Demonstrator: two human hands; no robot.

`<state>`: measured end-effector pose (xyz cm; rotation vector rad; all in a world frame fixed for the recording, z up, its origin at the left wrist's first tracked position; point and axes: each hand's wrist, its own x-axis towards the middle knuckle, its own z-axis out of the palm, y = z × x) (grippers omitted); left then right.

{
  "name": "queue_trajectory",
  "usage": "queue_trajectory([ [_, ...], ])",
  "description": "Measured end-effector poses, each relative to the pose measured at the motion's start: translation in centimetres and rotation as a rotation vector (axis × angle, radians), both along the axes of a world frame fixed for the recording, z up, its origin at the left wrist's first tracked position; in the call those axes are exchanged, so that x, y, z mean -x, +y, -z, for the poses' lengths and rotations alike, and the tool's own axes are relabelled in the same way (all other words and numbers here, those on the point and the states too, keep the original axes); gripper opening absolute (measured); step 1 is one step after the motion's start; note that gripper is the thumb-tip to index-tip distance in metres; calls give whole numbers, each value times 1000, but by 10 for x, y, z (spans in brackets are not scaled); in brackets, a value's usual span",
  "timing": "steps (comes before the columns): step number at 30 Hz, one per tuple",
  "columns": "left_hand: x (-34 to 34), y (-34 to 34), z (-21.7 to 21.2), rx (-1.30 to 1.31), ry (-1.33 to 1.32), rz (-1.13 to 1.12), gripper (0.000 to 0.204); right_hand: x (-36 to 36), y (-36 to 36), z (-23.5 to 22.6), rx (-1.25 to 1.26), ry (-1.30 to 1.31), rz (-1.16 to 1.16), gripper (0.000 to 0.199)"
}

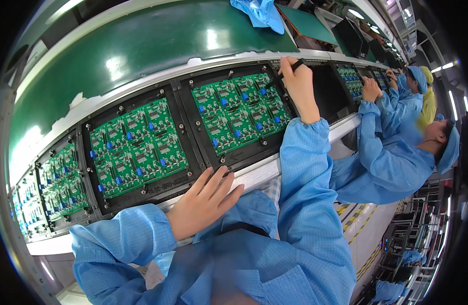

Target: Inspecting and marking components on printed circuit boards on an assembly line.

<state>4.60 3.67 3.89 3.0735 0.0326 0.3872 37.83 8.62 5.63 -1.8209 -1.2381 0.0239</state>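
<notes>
Tool [275,81], thin and black, sits pinched in the right hand [300,89] in the head view. Its long axis slants from the fingers down to the left, the tip at the upper right edge of a green board [236,114]; whether it touches cannot be told. That board lies flat in a black carrier [244,157], between the two hands and beyond the front rail [257,174]. It looks slightly longer along the line than across it, though the lens bends the shape; its long axis runs from lower left to upper right. The left hand [201,206] is released, fingers stretched and grasping nothing, fingertips by the carrier's lower edge.

Blue parts [237,133] already stand all over the board, so placing them seems done; the work at the right edge looks unfinished, and how much remains cannot be told. To the left, a second board [137,147] bears similar parts, with neither hand on it.
</notes>
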Motion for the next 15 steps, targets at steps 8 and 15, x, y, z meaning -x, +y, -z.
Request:
queue_trajectory([
  [8, 3, -4, 0, -15, -1, -9, 46, 4, -6, 1, -59, -11, 69, 29],
  [15, 8, -4, 0, -60, 26, -1, 45, 16, -25, -4, -310, 81, 59, 35],
])
